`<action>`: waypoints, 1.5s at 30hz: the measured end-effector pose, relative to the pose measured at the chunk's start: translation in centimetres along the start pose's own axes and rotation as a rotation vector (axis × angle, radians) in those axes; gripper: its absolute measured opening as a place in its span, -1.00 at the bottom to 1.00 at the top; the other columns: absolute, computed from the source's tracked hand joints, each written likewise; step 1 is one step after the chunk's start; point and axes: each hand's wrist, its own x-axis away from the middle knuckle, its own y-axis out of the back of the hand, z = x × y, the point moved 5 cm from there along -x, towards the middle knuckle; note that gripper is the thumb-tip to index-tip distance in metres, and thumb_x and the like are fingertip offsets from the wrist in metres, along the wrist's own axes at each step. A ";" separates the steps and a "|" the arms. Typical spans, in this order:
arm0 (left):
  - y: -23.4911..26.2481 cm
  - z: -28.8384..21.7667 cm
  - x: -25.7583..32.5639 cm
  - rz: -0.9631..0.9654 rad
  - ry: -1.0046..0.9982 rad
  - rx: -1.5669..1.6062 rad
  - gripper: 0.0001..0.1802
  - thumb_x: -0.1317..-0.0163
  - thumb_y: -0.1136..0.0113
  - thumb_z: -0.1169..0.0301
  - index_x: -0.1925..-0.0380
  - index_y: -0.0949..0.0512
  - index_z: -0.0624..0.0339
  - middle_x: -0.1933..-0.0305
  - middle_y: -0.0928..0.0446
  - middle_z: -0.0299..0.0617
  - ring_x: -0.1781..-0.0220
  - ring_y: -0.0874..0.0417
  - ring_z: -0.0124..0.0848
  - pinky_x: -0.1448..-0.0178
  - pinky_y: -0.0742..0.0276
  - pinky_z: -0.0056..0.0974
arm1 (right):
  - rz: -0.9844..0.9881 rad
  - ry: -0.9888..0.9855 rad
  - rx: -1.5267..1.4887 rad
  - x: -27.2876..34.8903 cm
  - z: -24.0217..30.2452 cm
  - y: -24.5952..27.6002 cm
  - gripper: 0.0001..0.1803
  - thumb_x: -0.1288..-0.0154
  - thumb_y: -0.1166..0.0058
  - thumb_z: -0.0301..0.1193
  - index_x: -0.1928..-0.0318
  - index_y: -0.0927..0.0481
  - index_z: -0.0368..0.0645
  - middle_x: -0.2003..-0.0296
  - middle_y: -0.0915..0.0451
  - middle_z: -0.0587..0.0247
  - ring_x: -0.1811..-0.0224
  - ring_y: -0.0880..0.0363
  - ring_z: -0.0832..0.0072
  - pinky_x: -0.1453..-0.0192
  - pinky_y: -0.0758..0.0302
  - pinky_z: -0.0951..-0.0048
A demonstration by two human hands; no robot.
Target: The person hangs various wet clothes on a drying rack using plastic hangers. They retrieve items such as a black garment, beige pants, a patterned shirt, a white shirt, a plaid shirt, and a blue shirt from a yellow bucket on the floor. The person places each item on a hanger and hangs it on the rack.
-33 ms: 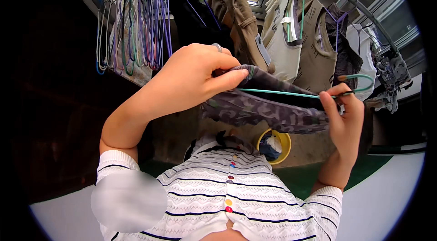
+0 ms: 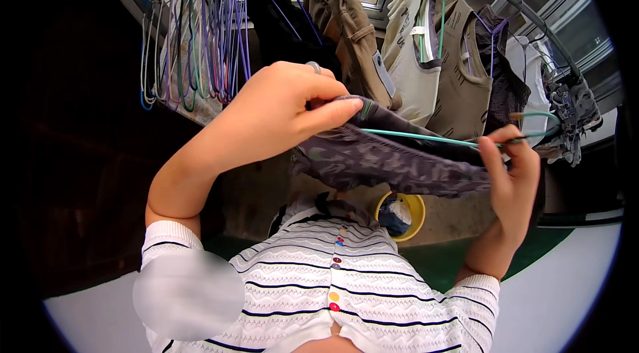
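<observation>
A grey-purple camouflage garment point(image 2: 393, 165) with a gathered, waistband-like opening is stretched between my hands. My left hand point(image 2: 286, 103) pinches the left end of its edge between thumb and fingers. Between the thumb and fingers of my right hand point(image 2: 514, 170) is a teal clothes hanger point(image 2: 419, 136). Its straight bar runs into the dark opening, and its hook curls out beyond my right fingers. The hanger's left end is hidden inside the fabric. Whether my right hand also grips the cloth, I cannot tell.
Several bare hangers point(image 2: 229, 33) crowd the rail's left end. Black clothing point(image 2: 279, 26), brown trousers point(image 2: 353, 36), a cream sleeveless top point(image 2: 406, 53) and a brown top point(image 2: 459, 73) hang ahead. Grey clips point(image 2: 571, 116) dangle at the right. A yellow bucket point(image 2: 419, 213) with clothes stands below.
My right hand has shifted slightly to the right with the hanger, and the garment's right end has followed it. My left hand has barely moved.
</observation>
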 end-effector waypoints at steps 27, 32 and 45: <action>-1.4 2.1 0.3 -0.043 -0.103 0.176 -0.87 -0.13 -0.23 0.64 0.28 -0.57 0.38 0.32 -0.47 -0.17 0.27 -0.50 -0.33 0.17 -0.38 -0.35 | 0.068 -0.022 -0.310 1.2 -4.7 3.5 -0.65 -0.37 -0.13 -0.29 0.01 -0.61 -0.33 0.22 -0.68 0.21 0.16 -0.63 0.49 0.03 -0.49 0.50; 0.8 6.3 2.4 -0.093 -0.091 0.284 -0.87 -0.27 -0.21 0.51 0.25 -0.58 0.39 0.27 -0.47 -0.20 0.25 -0.45 -0.45 0.18 -0.34 -0.40 | 0.239 -0.237 -0.404 4.6 -10.8 1.8 -0.68 -0.54 0.09 -0.28 0.10 -0.58 -0.32 0.29 -0.59 0.37 0.21 -0.49 0.64 0.07 -0.41 0.57; 6.0 10.0 6.1 -0.151 0.004 0.332 -0.66 -0.33 -0.26 0.18 0.31 -0.56 0.30 0.28 -0.38 -0.32 0.25 -0.28 -0.51 0.18 -0.14 -0.41 | -0.058 0.048 -0.495 5.3 -10.3 3.1 -0.75 -0.10 -0.17 -0.73 0.25 -0.47 -0.20 0.14 -0.37 0.27 0.07 -0.36 0.51 -0.08 -0.33 0.54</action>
